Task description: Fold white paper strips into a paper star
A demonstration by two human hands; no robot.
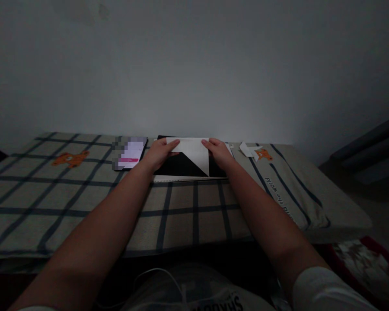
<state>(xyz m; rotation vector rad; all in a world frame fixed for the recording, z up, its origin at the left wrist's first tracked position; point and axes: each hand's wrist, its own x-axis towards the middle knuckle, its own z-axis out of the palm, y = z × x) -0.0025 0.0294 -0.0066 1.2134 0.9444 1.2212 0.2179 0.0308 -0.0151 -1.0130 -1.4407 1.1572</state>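
A folded sheet of white paper (192,149) is held up between both hands, its lower edge slanting down to a point at the right. My left hand (158,154) grips its left side, thumb on the front face. On the right side, my right hand (219,152) pinches it the same way, thumb in front and fingers behind. Beneath the paper lies a flat black sheet or cover (178,166), with a white layer (188,178) showing along its near edge. Left of my left hand rests a phone (134,151) with its screen lit.
A checked cloth (181,220) with orange bear prints covers the table against a plain wall (194,69). A small folded piece of white paper (249,150) lies right of my right hand. At lower right stands a red container (372,246) with crumpled white material.
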